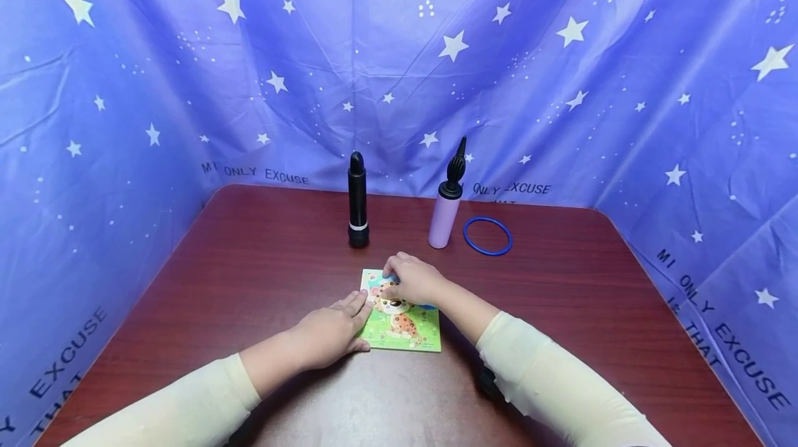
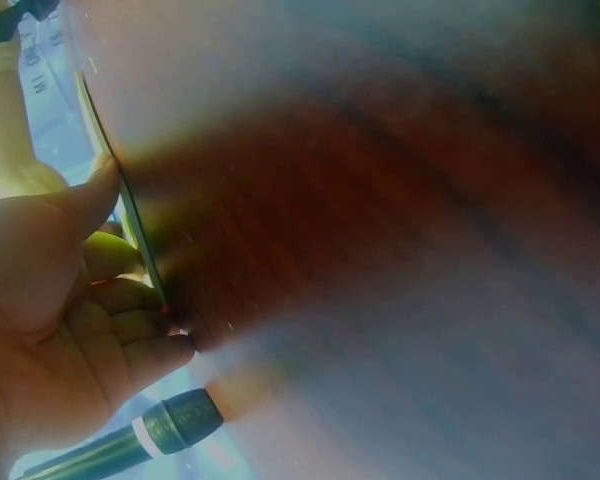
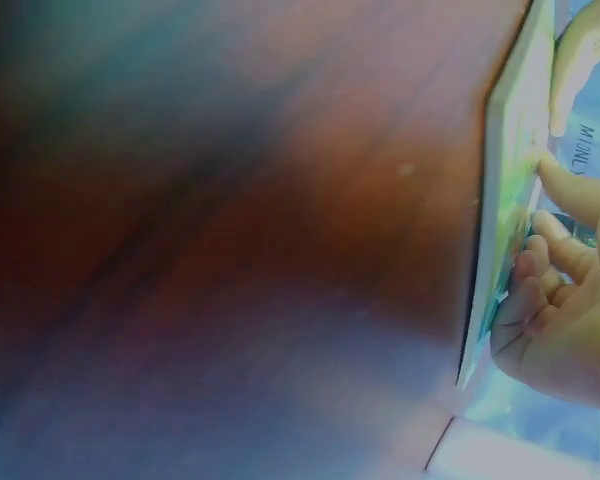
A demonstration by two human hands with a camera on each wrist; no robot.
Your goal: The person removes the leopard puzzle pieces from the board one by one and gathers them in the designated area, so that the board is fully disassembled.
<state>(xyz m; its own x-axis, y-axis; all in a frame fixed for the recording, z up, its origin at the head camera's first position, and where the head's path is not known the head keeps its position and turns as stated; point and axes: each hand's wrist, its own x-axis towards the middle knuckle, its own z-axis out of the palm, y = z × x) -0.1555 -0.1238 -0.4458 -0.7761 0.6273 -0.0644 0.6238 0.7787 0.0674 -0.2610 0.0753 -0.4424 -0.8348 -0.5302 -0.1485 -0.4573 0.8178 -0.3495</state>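
Head view: working well here is probably needing a light touch and a steady picture board (image 1: pixel 405 329). It is lying on the desk (image 1: pixel 274 260) between the hands: the left hand (image 1: pixel 330 336), nearly straight-fingered, is touching its left edge; the right hand (image 1: pixel 414 279), bent-fingered, is touching its upper part, pinching or not, I cannot tell.

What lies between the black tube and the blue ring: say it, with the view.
The purple, black-topped pump is between the black tube and the blue ring, shown in the head view.
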